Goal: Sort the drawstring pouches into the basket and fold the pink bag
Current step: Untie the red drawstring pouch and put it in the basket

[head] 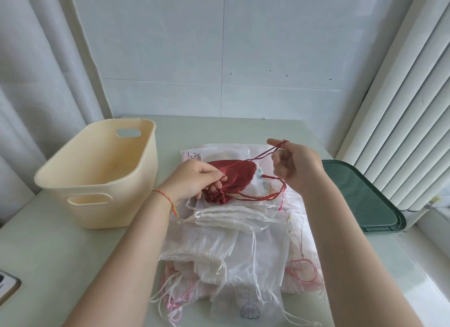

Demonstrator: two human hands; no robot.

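Observation:
A dark red satin drawstring pouch (235,178) lies on top of a pile of several sheer white pouches (226,241) in the middle of the table. My left hand (194,180) pinches the pouch at its gathered neck. My right hand (295,164) is raised to the right of it and holds the red drawstring (265,153), pulled taut up over my fingers. A cream plastic basket (97,204) stands to the left with nothing visible inside. A pink bag (192,155) peeks out from under the pile at the far side, mostly hidden.
A dark green tray or lid (365,200) lies at the right table edge beside the white radiator. A gold cord (250,196) lies under the red pouch. Pink strings (304,270) trail from the pile. A small object (7,285) sits at the left edge.

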